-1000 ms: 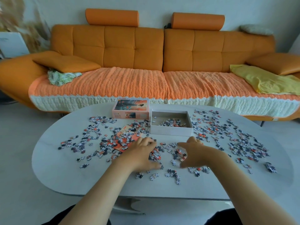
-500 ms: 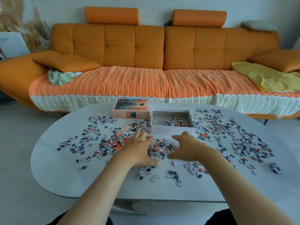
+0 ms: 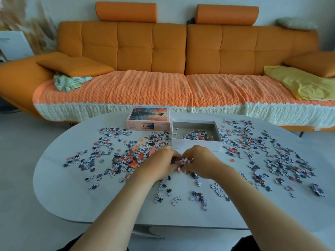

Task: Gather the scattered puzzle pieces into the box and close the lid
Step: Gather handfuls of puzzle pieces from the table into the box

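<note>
Small puzzle pieces lie scattered over the white oval table [image 3: 76,196], thick on the left [image 3: 108,151] and on the right [image 3: 268,153]. The open white box [image 3: 196,144] stands at the table's middle back with a small pile of pieces inside. Its pictured lid [image 3: 148,118] lies just left of it. My left hand [image 3: 159,163] and my right hand [image 3: 201,162] meet just in front of the box, fingers curled around a heap of pieces [image 3: 182,161] squeezed between them.
An orange picture sheet [image 3: 139,156] lies under pieces left of my hands. Behind the table runs an orange sofa [image 3: 181,51] with a knitted cover, a yellow cloth [image 3: 299,82] and cushions. Bare tabletop lies along the near edge.
Both hands swept inward across the table, pushing pieces together. They now meet and cup a heap between them, closer to the box than before.
</note>
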A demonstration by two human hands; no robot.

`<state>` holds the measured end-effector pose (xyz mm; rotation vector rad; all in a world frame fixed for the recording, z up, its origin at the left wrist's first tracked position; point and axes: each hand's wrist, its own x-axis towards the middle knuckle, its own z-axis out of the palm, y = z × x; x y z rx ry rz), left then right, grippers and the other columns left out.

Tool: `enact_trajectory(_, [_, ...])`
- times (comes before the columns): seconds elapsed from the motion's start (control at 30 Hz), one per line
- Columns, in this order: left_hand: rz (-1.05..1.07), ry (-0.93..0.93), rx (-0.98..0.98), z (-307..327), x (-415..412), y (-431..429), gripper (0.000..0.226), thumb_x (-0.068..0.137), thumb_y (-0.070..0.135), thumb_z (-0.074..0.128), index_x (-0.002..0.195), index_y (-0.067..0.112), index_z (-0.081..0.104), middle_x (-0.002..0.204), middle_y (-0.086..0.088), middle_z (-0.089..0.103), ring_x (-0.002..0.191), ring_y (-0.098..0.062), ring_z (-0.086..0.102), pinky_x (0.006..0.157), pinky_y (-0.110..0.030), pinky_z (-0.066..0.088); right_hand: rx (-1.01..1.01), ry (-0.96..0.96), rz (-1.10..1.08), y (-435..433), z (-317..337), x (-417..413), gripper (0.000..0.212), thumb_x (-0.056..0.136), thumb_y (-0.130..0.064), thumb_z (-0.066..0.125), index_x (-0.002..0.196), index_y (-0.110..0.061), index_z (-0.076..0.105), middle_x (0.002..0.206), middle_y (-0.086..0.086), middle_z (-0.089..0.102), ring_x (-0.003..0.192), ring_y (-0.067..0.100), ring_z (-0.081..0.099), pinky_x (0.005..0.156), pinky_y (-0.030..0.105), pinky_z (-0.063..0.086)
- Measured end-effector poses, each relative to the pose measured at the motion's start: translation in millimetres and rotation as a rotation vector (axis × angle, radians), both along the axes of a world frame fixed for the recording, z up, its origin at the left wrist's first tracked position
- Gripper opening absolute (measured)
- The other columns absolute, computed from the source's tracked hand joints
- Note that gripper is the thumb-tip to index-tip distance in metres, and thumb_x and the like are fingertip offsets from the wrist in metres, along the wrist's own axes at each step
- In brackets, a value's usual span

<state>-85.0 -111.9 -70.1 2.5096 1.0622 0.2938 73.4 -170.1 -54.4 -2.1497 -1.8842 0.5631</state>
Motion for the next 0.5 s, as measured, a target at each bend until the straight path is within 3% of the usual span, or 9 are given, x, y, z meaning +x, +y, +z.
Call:
enact_trajectory(0.2, [0.032, -0.070, -0.076, 3, 4, 9, 0.026, 0.084, 0.025, 0.075, 0.109, 0.018, 0.071, 0.102, 0.004, 0.069, 0.085, -0.011, 0.059, 0.077, -0.024, 0.045, 0.036, 0.102, -0.060, 7, 4, 9, 0.015, 0.081, -0.020, 0.075, 0.096, -0.022, 0.075, 0.091, -0.006, 0.067, 0.069, 0.011, 0.063, 0.055, 0.015, 0.048])
enact_trajectory(0.33, [0.038, -0.210, -0.101, 18, 15, 19, 0.017, 0.084, 0.024, 0.075, 0.100, 0.020, 0.072, 0.090, 0.011, 0.065, 0.079, -0.002, 0.059, 0.071, -0.020, 0.044, 0.107, 0.122, -0.090, 16, 20, 21, 0.006, 0.080, -0.024, 0.078, 0.084, -0.027, 0.076, 0.076, -0.006, 0.072, 0.069, 0.016, 0.070, 0.064, 0.025, 0.058])
enact_trajectory(0.43, [0.037, -0.306, -0.055, 31, 31, 33, 0.020, 0.085, 0.020, 0.074, 0.104, 0.018, 0.072, 0.084, 0.015, 0.058, 0.076, 0.002, 0.054, 0.067, -0.010, 0.037, 0.258, 0.156, -0.130, 26, 31, 34, 0.003, 0.081, -0.023, 0.077, 0.083, -0.024, 0.075, 0.072, -0.002, 0.070, 0.068, 0.018, 0.068, 0.063, 0.027, 0.057])
enact_trajectory(0.5, [0.036, -0.333, 0.019, 37, 44, 43, 0.020, 0.085, 0.021, 0.074, 0.104, 0.019, 0.072, 0.088, 0.011, 0.059, 0.078, -0.004, 0.054, 0.066, -0.011, 0.037, 0.369, 0.136, -0.143, 35, 33, 42, 0.004, 0.082, -0.018, 0.075, 0.082, -0.022, 0.074, 0.071, -0.004, 0.064, 0.070, 0.021, 0.065, 0.063, 0.027, 0.052])
